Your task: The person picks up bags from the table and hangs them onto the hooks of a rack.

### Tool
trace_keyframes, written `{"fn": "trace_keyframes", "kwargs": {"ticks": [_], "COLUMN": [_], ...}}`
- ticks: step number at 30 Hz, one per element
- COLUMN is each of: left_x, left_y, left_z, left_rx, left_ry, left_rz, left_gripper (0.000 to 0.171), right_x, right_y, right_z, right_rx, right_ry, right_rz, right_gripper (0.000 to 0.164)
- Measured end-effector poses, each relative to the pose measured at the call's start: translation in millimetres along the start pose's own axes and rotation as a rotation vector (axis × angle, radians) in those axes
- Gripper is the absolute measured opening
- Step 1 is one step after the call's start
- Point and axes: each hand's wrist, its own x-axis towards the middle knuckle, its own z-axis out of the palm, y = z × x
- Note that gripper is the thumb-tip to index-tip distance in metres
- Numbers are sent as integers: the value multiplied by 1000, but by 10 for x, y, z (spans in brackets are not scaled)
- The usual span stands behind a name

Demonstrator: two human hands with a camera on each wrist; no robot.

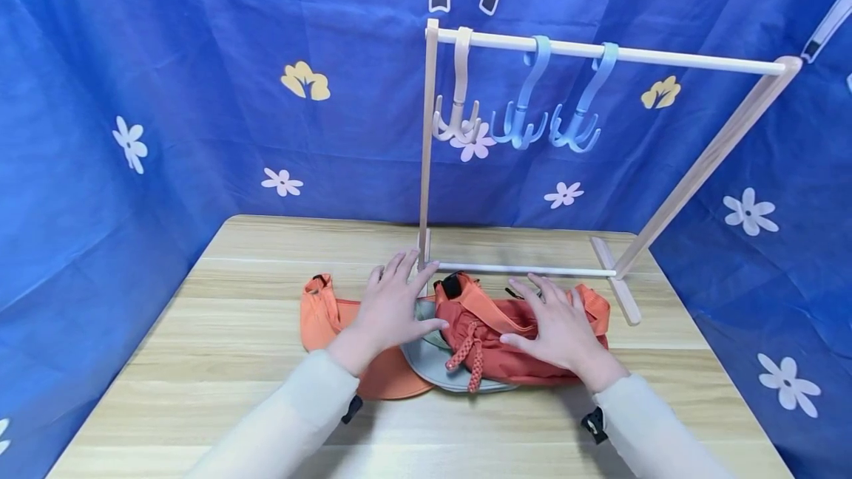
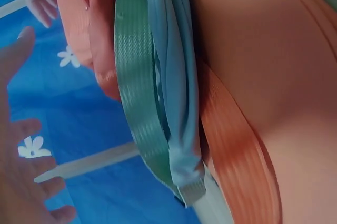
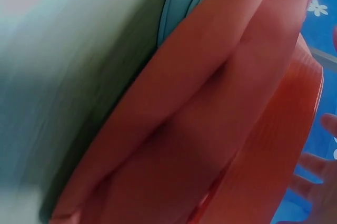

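An orange sun visor lies on the table at the left, its strap end folded up. Partly over it rests a light blue visor with a green band. On top of the blue one, to the right, a red bag with an orange strap and a braided red cord lies on its side. My left hand spreads its fingers above the visors, holding nothing. Over the bag is my right hand, fingers spread and nothing gripped; its fingers also show beside the strap in the right wrist view.
Behind the pile stands a rack with a white top rail and wooden legs. A beige hook hanger and two blue hook hangers hang from the rail. Blue flowered cloth surrounds the wooden table.
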Motion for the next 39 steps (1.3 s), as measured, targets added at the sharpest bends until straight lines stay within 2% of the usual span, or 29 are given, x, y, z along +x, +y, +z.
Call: {"fn": "trace_keyframes", "kwargs": {"ticks": [11, 17, 23, 28, 35, 39], "left_x": [179, 236, 302, 347, 388, 399], "left_y": [207, 348, 468, 556, 662, 715], "left_z": [115, 210, 339, 402, 498, 559], "left_rx": [-35, -83, -107, -179, -352, -383], "left_ry": [14, 2, 2, -2, 2, 6], "left_rz": [123, 138, 162, 169, 184, 191], "left_gripper": [89, 84, 82, 81, 75, 72], "right_x": [10, -1, -45, -66, -67, -73], "right_y": [107, 187, 265, 340, 418, 458], "right_z": [-95, -93, -131, -129, -133, -141], "right_rx": [-13, -10, 15, 26, 52, 66], "right_ry": [-37, -40, -72, -73, -67, -93], "right_rz": [-85, -127, -125, -164, -214, -209], "right_gripper": [90, 86, 82, 78, 75, 73]}}
